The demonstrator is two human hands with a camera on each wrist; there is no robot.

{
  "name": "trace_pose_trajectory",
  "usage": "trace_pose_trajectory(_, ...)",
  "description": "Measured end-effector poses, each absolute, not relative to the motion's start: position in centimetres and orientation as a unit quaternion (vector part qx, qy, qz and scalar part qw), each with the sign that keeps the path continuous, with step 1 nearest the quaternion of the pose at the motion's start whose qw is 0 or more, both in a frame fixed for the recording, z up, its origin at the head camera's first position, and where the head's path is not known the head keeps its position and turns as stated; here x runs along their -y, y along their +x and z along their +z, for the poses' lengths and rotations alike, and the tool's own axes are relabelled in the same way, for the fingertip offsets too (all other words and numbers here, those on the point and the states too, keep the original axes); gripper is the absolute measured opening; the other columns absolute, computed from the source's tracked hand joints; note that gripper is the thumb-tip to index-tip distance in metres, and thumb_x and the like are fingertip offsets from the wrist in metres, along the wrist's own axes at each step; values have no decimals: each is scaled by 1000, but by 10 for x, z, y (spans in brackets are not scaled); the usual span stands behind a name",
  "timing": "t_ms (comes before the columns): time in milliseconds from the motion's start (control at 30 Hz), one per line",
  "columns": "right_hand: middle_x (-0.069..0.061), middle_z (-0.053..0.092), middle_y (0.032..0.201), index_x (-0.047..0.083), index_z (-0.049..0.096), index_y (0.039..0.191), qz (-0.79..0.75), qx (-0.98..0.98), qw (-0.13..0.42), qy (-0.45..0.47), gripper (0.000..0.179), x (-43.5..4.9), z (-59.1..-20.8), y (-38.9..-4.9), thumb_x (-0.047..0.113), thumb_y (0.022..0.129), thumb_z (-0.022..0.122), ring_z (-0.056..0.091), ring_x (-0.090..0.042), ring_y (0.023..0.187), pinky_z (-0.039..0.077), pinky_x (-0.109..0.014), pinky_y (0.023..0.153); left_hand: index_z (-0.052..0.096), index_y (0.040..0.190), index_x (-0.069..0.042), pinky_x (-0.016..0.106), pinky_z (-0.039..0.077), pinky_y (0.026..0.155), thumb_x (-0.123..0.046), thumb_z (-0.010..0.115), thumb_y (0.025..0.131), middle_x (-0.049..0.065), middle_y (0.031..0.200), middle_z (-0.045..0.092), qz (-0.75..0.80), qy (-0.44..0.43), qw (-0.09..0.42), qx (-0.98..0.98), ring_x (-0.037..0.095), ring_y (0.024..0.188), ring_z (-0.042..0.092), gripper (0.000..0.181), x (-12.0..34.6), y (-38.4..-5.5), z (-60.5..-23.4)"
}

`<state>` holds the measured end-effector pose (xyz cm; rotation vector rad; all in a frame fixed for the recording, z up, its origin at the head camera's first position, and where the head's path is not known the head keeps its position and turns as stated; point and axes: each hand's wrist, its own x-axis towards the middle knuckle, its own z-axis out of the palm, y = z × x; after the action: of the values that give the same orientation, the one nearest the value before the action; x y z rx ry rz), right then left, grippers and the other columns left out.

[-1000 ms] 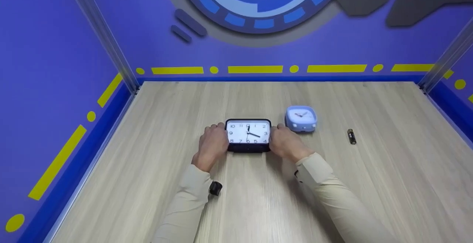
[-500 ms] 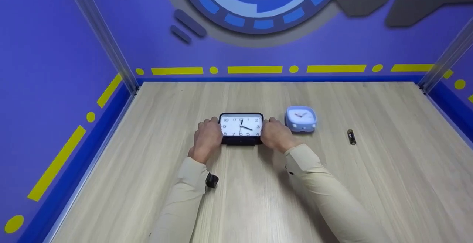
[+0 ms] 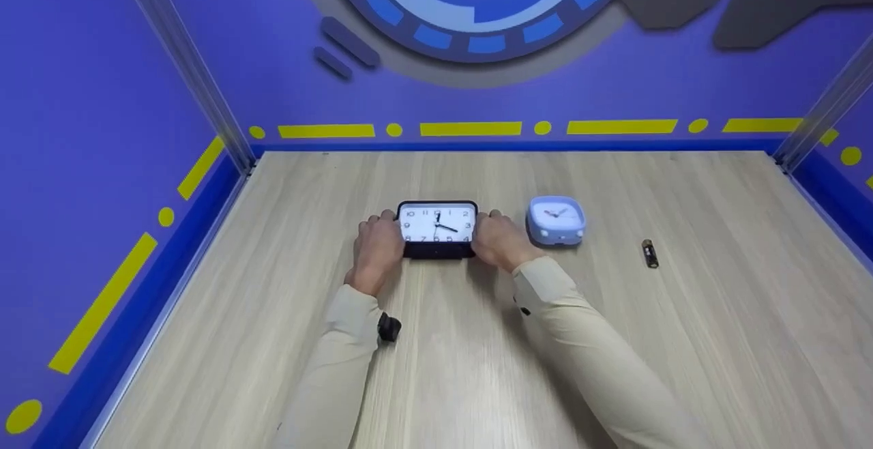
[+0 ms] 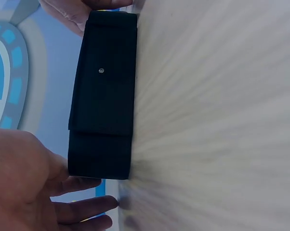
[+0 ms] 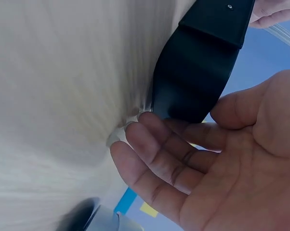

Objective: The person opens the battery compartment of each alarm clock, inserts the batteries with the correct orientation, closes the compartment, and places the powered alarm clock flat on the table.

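Observation:
A black rectangular desk clock [image 3: 436, 222] with a white dial stands on the table, facing the head camera. My left hand [image 3: 379, 244] holds its left end, and my right hand [image 3: 501, 239] holds its right end. The left wrist view shows the clock's dark underside or front base [image 4: 104, 86] with a small screw-like dot. There, the left thumb and index finger lie against its end, the other fingers spread below. In the right wrist view the right hand [image 5: 227, 154] has its thumb and index at the clock's end, its other fingers loosely bent near the tabletop.
A small light-blue alarm clock [image 3: 556, 220] stands just right of my right hand. Farther right, a black battery [image 3: 649, 254] lies on the wooden table [image 3: 736, 340]. Blue panels [image 3: 477, 101] with yellow marks enclose the table at the back and sides.
Both hands have moved the black clock away from me and to the left, keeping hold of its ends. The blue clock and the battery have stayed put.

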<state>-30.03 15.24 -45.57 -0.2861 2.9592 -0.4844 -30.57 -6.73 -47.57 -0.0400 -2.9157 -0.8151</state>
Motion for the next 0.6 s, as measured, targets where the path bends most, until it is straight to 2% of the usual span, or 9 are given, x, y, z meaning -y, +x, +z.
trace_pose_trajectory(333, -33, 61, 122, -16, 59, 129, -153, -982, 63, -87, 39, -151, -457, -306, 10, 104, 44, 63, -47, 115, 50, -58, 99, 68, 128, 4, 58, 51, 94, -18, 49, 112, 26, 121, 68, -298, -9, 87, 950, 47, 113, 62, 33, 69, -305, -480)
trace_pose_trajectory(600, -33, 61, 125, -15, 58, 131, -169, -980, 67, -84, 42, -153, -458, -306, 15, 109, 37, 62, -47, 118, 49, -57, 101, 70, 124, 4, 58, 52, 93, -17, 52, 111, 26, 116, 70, -311, -11, 102, 945, 46, 112, 65, 31, 70, -302, -482)
